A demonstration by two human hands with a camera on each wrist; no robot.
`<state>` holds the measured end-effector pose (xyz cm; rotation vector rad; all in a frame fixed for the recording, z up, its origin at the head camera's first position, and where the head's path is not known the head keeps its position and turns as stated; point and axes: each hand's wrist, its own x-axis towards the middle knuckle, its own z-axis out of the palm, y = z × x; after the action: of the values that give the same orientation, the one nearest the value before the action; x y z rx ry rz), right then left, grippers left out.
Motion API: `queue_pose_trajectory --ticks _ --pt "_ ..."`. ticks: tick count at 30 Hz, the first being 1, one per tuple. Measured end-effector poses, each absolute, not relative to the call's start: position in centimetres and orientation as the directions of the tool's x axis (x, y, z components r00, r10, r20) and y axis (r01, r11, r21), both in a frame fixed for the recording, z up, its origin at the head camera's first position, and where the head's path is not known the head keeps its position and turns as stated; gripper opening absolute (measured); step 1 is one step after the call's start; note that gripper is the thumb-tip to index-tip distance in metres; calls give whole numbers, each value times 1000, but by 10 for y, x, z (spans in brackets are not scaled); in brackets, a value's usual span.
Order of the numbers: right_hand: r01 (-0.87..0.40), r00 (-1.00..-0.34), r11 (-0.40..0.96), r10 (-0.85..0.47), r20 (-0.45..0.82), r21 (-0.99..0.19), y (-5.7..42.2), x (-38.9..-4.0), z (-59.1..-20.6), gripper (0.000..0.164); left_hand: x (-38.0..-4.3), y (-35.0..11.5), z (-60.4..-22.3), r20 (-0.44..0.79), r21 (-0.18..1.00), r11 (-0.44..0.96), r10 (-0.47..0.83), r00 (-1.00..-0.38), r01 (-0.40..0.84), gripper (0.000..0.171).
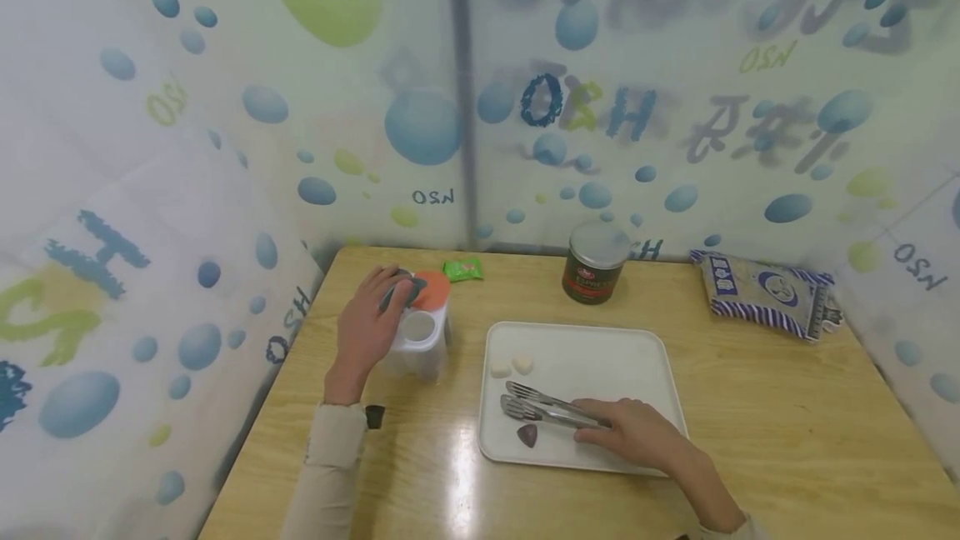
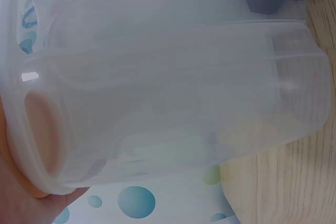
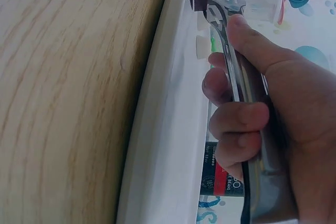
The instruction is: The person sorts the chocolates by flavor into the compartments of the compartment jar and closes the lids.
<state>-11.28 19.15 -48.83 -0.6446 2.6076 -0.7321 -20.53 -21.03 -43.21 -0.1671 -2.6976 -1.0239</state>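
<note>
My left hand (image 1: 369, 319) is at the top of a clear, several-compartment plastic container (image 1: 420, 361), its fingers round a dark teal lid (image 1: 401, 293). An orange lid (image 1: 432, 290) sits beside it, and one round opening is uncovered. In the left wrist view the container's translucent wall (image 2: 157, 93) fills most of the picture. My right hand (image 1: 633, 433) grips metal tongs (image 1: 551, 408), their slotted tips apart above a white tray (image 1: 600, 357). Near the tips lie a dark brown wedge-shaped piece (image 1: 527, 436) and two whitish pieces (image 1: 522, 363). Nothing shows between the tips.
Behind the tray stands an espresso can (image 1: 595, 263). A small green packet (image 1: 463, 269) lies behind the container, and a blue-and-white striped bag (image 1: 765, 292) lies at the back right. By the left sleeve is a small black object (image 1: 374, 417). Patterned curtains (image 1: 600, 107) enclose the wooden table.
</note>
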Motion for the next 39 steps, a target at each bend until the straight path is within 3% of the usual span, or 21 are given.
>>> queue_pose_trajectory --ticks 9,20,31,39 --pt "-307 -860 748 -483 -165 -588 196 -114 -492 57 -205 -212 -432 270 632 751 18 -963 191 57" --pt "-367 -905 707 -421 57 -605 183 -121 -483 48 -204 -215 -431 272 628 754 16 -962 191 57" --pt "-495 -859 650 -464 214 -577 137 -142 -455 48 -207 -214 -432 279 635 747 16 -960 197 58" --pt "-526 -837 626 -500 222 -576 101 -163 -444 49 -209 -212 -435 283 641 739 25 -959 208 57"
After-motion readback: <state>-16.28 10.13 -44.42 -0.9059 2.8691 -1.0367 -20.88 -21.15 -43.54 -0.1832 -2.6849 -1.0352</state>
